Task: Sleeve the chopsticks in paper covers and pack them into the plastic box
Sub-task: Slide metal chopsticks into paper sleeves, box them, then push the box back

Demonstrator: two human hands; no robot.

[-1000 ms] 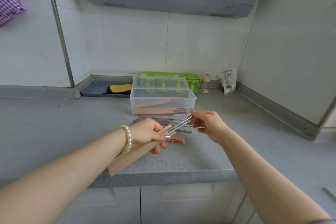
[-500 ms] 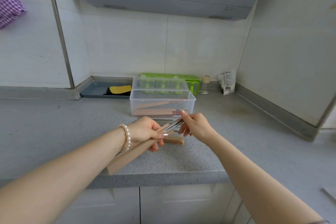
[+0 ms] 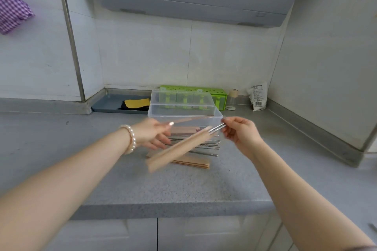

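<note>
Right hand point(image 3: 239, 135) pinches sleeved chopsticks point(image 3: 181, 145); left hand point(image 3: 152, 135) open beside them.

Sleeved chopsticks point(image 3: 217, 128): metal pair, silver tips poking from tan paper cover point(image 3: 179, 146); held aloft at frame centre, slanting from lower left to upper right; blurred.
Loose chopsticks point(image 3: 204, 144): silver metal, lying roughly level in a heap on the counter, just below the box in the frame.
Spare covers point(image 3: 191, 163): flat stack of tan paper sleeves, lying on the counter below the loose chopsticks.
Plastic box point(image 3: 184, 114): clear, rectangular, lid open and tilted back; upper centre of frame; tan sleeved pairs lying inside.
</note>
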